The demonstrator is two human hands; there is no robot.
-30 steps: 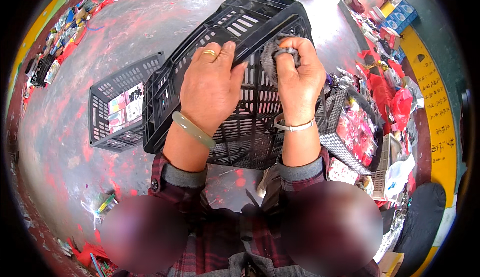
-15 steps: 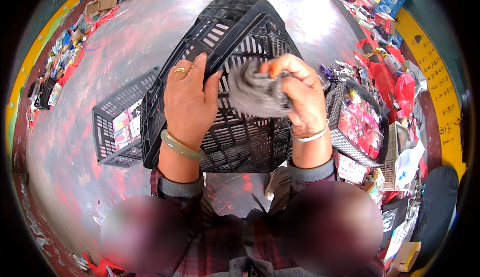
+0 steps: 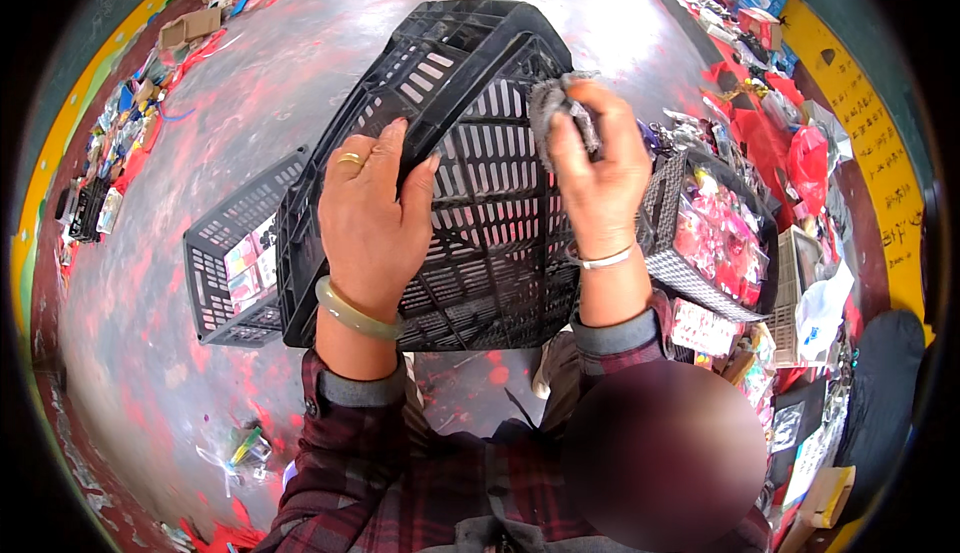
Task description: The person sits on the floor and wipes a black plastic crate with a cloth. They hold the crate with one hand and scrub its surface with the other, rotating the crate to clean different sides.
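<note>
Black plastic crate (image 3: 490, 263), tipped in front of the person, left hand (image 3: 372, 223) clamped on its rim, grey rag (image 3: 546, 118) bunched in right hand (image 3: 605, 173).
Change: half a second ago rag was blurred across the middle slats; now it's up at the crate's far right edge, middle slats uncovered, so the rubbing seems to have shifted to that edge. Left grip same, fingers over rim, thumb inside. Right fingers pinched tight on rag; rag-to-crate contact can't tell. Second crate (image 3: 220, 313) left, checked basket (image 3: 700, 283) right.
</note>
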